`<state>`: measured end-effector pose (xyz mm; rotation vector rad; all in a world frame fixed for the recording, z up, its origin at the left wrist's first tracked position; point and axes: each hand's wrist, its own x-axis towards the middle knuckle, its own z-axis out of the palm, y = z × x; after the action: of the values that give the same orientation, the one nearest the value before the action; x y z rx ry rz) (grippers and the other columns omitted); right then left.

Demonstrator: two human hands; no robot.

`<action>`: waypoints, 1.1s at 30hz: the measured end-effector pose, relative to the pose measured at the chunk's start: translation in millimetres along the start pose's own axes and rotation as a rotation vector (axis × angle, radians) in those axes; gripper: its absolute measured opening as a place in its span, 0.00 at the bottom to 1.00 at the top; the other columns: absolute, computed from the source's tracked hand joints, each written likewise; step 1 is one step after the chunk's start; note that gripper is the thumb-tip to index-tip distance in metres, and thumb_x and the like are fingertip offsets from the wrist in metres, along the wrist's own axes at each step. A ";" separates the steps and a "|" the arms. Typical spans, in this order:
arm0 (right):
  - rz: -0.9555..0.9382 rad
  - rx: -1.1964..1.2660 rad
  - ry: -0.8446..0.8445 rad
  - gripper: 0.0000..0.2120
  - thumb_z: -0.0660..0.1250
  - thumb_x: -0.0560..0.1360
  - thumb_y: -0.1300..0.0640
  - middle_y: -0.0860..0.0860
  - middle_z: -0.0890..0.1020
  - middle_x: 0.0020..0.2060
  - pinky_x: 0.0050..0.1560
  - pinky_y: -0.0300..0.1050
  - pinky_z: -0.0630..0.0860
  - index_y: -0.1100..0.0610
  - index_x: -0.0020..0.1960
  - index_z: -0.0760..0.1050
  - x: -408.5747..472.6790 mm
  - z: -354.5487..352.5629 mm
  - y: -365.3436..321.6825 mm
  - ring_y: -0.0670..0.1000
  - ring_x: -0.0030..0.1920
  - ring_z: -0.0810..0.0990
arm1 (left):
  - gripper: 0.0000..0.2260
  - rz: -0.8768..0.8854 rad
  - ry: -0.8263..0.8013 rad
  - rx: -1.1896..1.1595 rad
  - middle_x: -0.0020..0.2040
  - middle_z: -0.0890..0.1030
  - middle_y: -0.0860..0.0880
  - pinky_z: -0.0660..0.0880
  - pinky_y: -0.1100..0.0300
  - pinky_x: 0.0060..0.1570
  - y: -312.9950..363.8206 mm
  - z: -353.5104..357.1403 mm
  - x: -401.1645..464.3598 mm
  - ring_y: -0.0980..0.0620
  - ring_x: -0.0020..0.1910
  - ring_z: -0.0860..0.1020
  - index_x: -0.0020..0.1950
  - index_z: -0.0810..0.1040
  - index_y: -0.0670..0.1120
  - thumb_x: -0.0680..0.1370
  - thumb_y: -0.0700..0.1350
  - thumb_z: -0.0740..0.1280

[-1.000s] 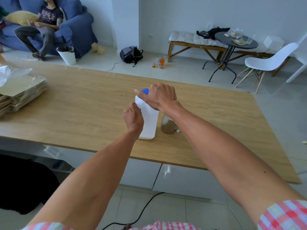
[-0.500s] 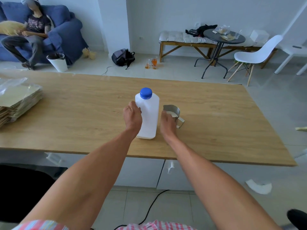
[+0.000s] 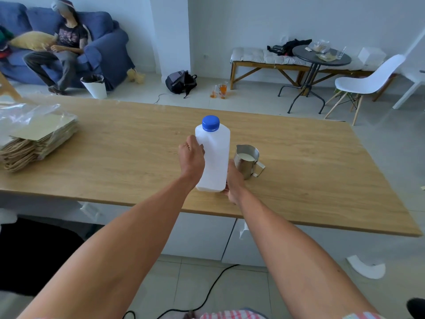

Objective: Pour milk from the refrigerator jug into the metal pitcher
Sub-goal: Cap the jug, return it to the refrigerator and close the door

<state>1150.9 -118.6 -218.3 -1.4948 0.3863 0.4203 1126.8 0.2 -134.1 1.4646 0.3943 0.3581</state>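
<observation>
A white plastic milk jug (image 3: 215,155) with a blue cap (image 3: 210,123) screwed on stands upright on the wooden table (image 3: 310,171). My left hand (image 3: 192,157) grips its left side. My right hand (image 3: 233,183) presses against its lower right edge near the base. Just to the right of the jug stands the small metal pitcher (image 3: 247,161), upright, with milk visible inside and its handle pointing right.
A stack of paper bags and plastic wrap (image 3: 36,139) lies at the table's left end. Beyond the table are a seated person on a blue sofa (image 3: 64,42), a white bin (image 3: 94,86), a backpack (image 3: 180,81), a round table (image 3: 322,57) and a white chair (image 3: 368,81).
My right hand left the blue cap and dropped to the jug's lower right side. The left hand stayed on the jug. The pitcher came into plain view.
</observation>
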 end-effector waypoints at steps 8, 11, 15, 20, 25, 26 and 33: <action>-0.049 -0.075 -0.108 0.18 0.53 0.83 0.43 0.44 0.78 0.31 0.33 0.39 0.70 0.48 0.41 0.73 -12.6 -9.9 -4.0 0.45 0.29 0.76 | 0.17 -0.010 0.121 -0.026 0.28 0.59 0.52 0.55 0.54 0.33 3.8 1.5 -16.9 0.51 0.30 0.56 0.31 0.55 0.50 0.79 0.45 0.54; -0.074 -0.166 -0.194 0.18 0.51 0.83 0.42 0.48 0.80 0.36 0.34 0.40 0.70 0.49 0.44 0.73 -16.6 -8.7 -4.5 0.48 0.34 0.76 | 0.22 -0.039 0.215 -0.021 0.26 0.61 0.54 0.56 0.55 0.33 8.8 -3.5 -27.7 0.52 0.29 0.57 0.24 0.57 0.53 0.79 0.45 0.54; -0.067 -0.260 -0.293 0.22 0.51 0.81 0.39 0.51 0.84 0.43 0.35 0.41 0.74 0.52 0.51 0.78 -25.9 1.8 -1.2 0.52 0.40 0.81 | 0.21 -0.056 0.375 -0.037 0.26 0.63 0.54 0.58 0.55 0.34 9.2 -19.1 -46.1 0.51 0.29 0.59 0.25 0.58 0.53 0.79 0.46 0.54; -0.053 -0.320 -0.447 0.20 0.53 0.81 0.41 0.52 0.82 0.41 0.32 0.41 0.74 0.52 0.46 0.76 -46.0 25.9 14.4 0.52 0.34 0.78 | 0.14 -0.057 0.527 -0.074 0.26 0.64 0.53 0.59 0.55 0.34 7.7 -51.0 -77.3 0.52 0.28 0.60 0.31 0.59 0.49 0.76 0.48 0.54; -0.083 -0.422 -0.602 0.18 0.53 0.81 0.40 0.53 0.83 0.46 0.34 0.43 0.75 0.51 0.49 0.76 -79.9 63.9 32.2 0.52 0.39 0.80 | 0.14 -0.004 0.687 -0.100 0.24 0.64 0.54 0.59 0.56 0.32 11.7 -98.9 -113.2 0.53 0.25 0.60 0.30 0.59 0.49 0.75 0.48 0.54; -0.102 -0.443 -0.628 0.17 0.54 0.82 0.41 0.53 0.83 0.48 0.34 0.43 0.76 0.50 0.50 0.76 -88.0 74.0 37.2 0.52 0.41 0.81 | 0.15 0.013 0.723 -0.093 0.24 0.65 0.53 0.59 0.56 0.32 12.8 -110.7 -121.4 0.53 0.25 0.61 0.29 0.59 0.49 0.75 0.48 0.54; -0.134 -0.544 -0.819 0.20 0.56 0.79 0.33 0.52 0.86 0.48 0.48 0.60 0.84 0.44 0.52 0.81 -164.9 145.1 80.4 0.55 0.47 0.87 | 0.21 0.097 0.954 -0.111 0.22 0.67 0.55 0.62 0.60 0.31 19.1 -201.9 -194.7 0.54 0.24 0.63 0.20 0.66 0.52 0.74 0.49 0.55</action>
<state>966.1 23.8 -200.6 -1.6997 -0.5122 1.0302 860.5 89.3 -120.3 1.1270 1.0402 1.1435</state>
